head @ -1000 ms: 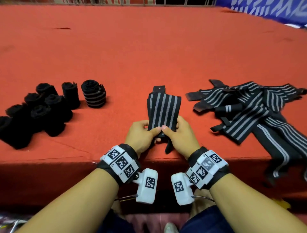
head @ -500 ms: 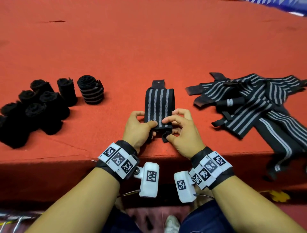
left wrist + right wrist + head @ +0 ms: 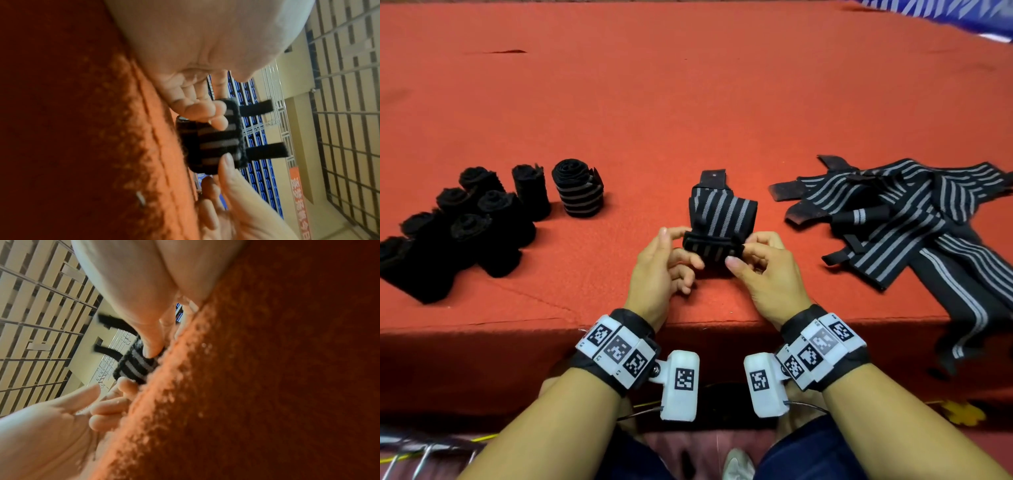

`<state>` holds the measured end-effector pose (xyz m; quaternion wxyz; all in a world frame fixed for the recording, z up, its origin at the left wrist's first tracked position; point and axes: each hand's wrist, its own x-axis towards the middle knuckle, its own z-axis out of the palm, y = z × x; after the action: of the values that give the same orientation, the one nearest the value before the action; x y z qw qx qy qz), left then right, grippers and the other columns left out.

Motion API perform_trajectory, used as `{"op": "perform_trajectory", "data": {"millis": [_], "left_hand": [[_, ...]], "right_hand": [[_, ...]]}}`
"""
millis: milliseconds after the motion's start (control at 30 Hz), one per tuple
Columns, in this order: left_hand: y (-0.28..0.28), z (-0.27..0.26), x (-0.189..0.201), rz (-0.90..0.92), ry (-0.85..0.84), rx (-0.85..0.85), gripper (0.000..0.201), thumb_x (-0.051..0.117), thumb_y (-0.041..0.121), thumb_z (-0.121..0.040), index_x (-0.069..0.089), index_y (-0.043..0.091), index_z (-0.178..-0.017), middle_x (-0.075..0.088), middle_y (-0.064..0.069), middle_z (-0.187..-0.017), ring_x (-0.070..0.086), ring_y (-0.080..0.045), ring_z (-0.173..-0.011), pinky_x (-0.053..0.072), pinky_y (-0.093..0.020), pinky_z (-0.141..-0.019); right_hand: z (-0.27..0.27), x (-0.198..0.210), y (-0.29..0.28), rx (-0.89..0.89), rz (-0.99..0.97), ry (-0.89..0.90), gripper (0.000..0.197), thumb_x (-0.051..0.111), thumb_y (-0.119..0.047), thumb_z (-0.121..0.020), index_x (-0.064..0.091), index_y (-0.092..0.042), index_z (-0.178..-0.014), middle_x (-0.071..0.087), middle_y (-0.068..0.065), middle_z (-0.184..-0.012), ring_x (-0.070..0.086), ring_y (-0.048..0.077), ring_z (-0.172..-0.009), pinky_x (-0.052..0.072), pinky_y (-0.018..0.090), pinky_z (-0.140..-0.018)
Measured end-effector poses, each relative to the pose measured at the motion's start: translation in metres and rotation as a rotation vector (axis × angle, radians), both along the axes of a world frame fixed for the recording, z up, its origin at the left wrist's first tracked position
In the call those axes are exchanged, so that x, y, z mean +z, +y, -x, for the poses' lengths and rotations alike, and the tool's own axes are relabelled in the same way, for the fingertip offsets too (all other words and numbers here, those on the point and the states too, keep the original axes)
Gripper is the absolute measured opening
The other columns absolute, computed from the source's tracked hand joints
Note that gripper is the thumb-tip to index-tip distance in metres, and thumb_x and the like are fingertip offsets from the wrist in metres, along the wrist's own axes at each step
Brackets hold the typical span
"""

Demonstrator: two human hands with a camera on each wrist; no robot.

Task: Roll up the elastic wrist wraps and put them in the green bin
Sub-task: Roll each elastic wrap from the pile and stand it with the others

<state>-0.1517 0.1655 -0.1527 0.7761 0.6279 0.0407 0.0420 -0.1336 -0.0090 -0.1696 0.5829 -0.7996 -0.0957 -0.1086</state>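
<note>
On the red carpeted table (image 3: 688,102), near its front edge, the striped wrist wrap (image 3: 722,212) lies flat with its near end turned over into a small roll, and both hands pinch that roll: the left hand (image 3: 661,270) at its left end, the right hand (image 3: 767,274) at its right end, fingers curled round it. To the left of this wrap stand the rolled wraps (image 3: 479,219), upright in a cluster. To its right lies the loose pile of unrolled wraps (image 3: 914,226), partly hanging over the table's front edge.
</note>
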Motion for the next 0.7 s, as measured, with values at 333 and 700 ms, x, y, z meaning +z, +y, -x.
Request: {"op": "perform_trajectory", "data": {"millis": [333,700], "left_hand": [[-0.001,0.001,-0.004,-0.142,-0.017,-0.040,0.019,0.063,0.022,-0.099,0.067,0.010,-0.085,0.064,-0.006,-0.064,0.054,-0.011,-0.049,0.050,-0.021,-0.049],[-0.001,-0.002,-0.016,-0.611,-0.130,0.073,0.041,0.052,0.043,-0.103,0.066,0.012,-0.080,0.057,-0.002,-0.077,0.049,-0.008,-0.071,0.040,-0.023,-0.067]], "right_hand": [[0.002,0.001,0.000,0.017,0.017,0.013,0.033,0.072,-0.019,-0.092,0.060,-0.028,-0.063,0.049,-0.001,-0.106,0.051,0.007,-0.078,0.044,0.021,-0.072],[0.002,-0.002,0.001,-0.070,0.010,-0.034,0.020,0.074,-0.022,-0.091,0.070,-0.030,-0.074,0.043,0.000,-0.096,0.044,-0.001,-0.070,0.037,0.012,-0.065]]}}
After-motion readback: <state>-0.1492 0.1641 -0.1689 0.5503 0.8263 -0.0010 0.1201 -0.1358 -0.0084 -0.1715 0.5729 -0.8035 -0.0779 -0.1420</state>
